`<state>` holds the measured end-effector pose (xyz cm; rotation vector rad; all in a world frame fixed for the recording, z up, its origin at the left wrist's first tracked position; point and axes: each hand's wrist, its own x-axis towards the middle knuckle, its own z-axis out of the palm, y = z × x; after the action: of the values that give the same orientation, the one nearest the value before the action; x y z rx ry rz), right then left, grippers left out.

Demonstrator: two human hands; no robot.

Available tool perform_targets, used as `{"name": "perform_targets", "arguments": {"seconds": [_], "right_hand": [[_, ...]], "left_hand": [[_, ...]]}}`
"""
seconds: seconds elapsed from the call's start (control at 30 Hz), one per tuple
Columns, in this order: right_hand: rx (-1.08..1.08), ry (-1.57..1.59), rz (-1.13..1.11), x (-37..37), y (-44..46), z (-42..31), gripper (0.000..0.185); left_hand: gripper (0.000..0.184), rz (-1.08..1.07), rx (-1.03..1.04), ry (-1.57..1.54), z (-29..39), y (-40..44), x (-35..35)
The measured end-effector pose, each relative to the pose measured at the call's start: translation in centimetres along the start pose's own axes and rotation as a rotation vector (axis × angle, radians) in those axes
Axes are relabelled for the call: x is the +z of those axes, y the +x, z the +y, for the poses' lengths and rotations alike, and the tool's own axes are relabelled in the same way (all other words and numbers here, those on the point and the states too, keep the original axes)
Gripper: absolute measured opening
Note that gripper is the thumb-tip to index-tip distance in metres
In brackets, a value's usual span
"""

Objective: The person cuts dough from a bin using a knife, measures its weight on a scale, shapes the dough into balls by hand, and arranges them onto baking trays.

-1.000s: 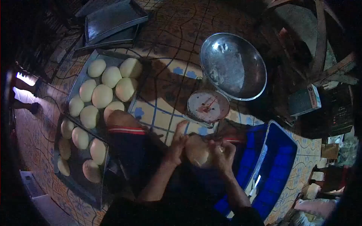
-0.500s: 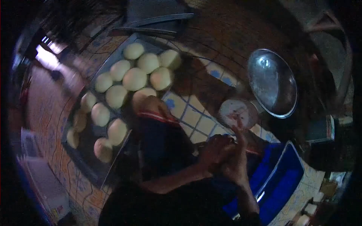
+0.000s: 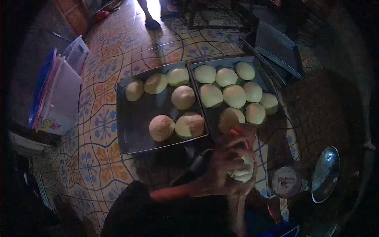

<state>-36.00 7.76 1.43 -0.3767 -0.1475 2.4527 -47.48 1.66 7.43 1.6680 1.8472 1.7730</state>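
Note:
A pale lump of dough (image 3: 242,170) sits between my two hands, low and right of the middle. My left hand (image 3: 219,168) is closed around its left side, the forearm reaching in from the left. Pressed against its other side is my right hand (image 3: 248,183), fingers curled, partly blurred. Just beyond my hands, several round dough balls (image 3: 234,96) lie close together in the right metal tray (image 3: 265,68). The left tray (image 3: 136,130) holds several more balls (image 3: 162,127), spaced wider apart.
A round pale plate with reddish marks (image 3: 285,181) is at the lower right, beside a shiny metal bowl (image 3: 325,173). Something blue (image 3: 276,229) shows at the bottom edge. Plastic containers (image 3: 63,91) stand left on the tiled floor (image 3: 104,122). A person's legs (image 3: 147,14) appear far back.
My view has swung, so the trays now sit centrally and the plate and bowl lower right. My hands stay together, and the dough between them now shows.

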Motion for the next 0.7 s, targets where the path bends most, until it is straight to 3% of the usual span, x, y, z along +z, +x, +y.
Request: {"name": "perform_targets", "arguments": {"seconds": [0.07, 0.1, 0.13, 0.17, 0.2, 0.23, 0.3, 0.33, 0.37, 0.4, 0.43, 0.5, 0.57, 0.6, 0.67, 0.7], "right_hand": [[0.055, -0.124, -0.025, 4.0, 2.0, 1.8, 0.060], [0.037, -0.186, -0.026, 5.6, 3.1, 2.7, 0.059], [-0.159, -0.584, 0.072, 7.7, 4.9, 4.1, 0.056], [-0.555, -1.223, -0.167, 7.8, 6.1, 5.4, 0.047], [-0.377, -1.072, -0.173, 8.7, 8.2, 6.7, 0.047], [-0.539, -1.700, -0.422, 11.0, 9.6, 6.9, 0.047], [-0.522, -1.707, -0.630, 8.9, 13.2, 11.7, 0.053], [-0.271, -1.710, -0.604, 8.8, 14.0, 13.1, 0.063], [-0.285, -1.704, -0.593, 7.8, 14.5, 13.5, 0.063], [-0.447, -1.618, -0.541, 6.1, 14.5, 14.0, 0.066], [-0.594, -1.533, -0.490, 5.6, 13.9, 14.1, 0.069], [-0.525, -1.489, -0.452, 3.9, 11.4, 11.3, 0.071], [0.023, -1.179, -0.525, 2.4, 8.1, 8.5, 0.070], [0.017, -1.190, -0.494, 2.1, 6.9, 7.6, 0.070], [-0.346, -1.448, -0.405, 1.7, 5.1, 5.1, 0.070], [-0.394, -1.481, -0.336, 1.2, 4.8, 2.8, 0.070]], "left_hand": [[0.039, 0.227, -0.115, 0.398, -0.9, -1.3, -1.1], [0.050, 0.234, -0.302, 0.329, -0.4, -2.9, -2.7], [0.061, 0.237, -0.489, 0.257, 0.1, -4.7, -4.9], [0.059, 0.344, -0.482, 0.277, -0.8, -6.6, -6.8], [0.058, 0.477, -0.432, 0.308, -2.8, -8.9, -8.0], [0.057, 0.595, -0.380, 0.329, -4.9, -10.7, -9.8], [0.054, 0.735, -0.285, 0.374, -10.1, -13.9, -12.0], [0.053, 0.747, -0.254, 0.385, -11.9, -14.3, -12.2], [0.051, 0.753, -0.225, 0.377, -13.7, -14.8, -11.9], [0.051, 0.741, -0.215, 0.374, -13.7, -13.6, -11.7], [0.053, 0.708, -0.210, 0.159, -13.0, -11.5, -10.3], [0.057, 0.653, -0.215, -0.266, -10.9, -7.7, -5.8], [0.062, 0.566, -0.239, -0.704, -9.2, -6.0, -1.9], [0.062, 0.553, -0.256, -0.728, -8.9, -6.2, -0.3], [0.073, 0.234, -0.710, -0.857, -7.5, -6.9, 3.3], [0.073, 0.167, -0.712, -0.910, -6.0, -7.2, 5.4]]}}
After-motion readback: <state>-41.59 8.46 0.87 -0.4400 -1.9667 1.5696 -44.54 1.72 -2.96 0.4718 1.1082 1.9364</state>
